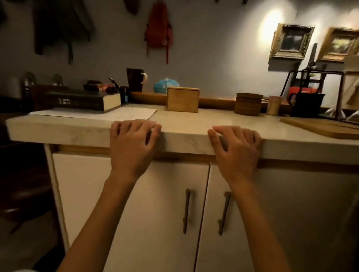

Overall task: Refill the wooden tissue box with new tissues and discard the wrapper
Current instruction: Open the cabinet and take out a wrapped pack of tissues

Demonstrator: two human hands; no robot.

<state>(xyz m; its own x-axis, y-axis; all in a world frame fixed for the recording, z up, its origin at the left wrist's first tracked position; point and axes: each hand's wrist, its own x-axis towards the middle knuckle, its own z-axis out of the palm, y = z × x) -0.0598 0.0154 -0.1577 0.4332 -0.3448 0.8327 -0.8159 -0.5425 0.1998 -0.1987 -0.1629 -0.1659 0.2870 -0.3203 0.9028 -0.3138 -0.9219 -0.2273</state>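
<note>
Left hand flat, palm down, fingers loosely spread and curled over the front edge of the marble countertop, holding nothing. Right hand same pose, just to 3 o'clock of the left, also empty, fingertips on the top surface. Wooden tissue box at 12 o'clock between the two hands, well apart from both, upright near the back of the counter, lid closed. Blue tissue pack just behind the box at 11 o'clock, on the raised wooden ledge, partly hidden by the box. Dark mug left of the pack on the same ledge. Thick book at 10 o'clock from the left hand, with a white sheet lying near it. Stack of wooden bowls and a small wooden cup at 1 o'clock from the right hand. Cutting board at 2 o'clock. White cabinet doors with two vertical handles below the hands.
</note>
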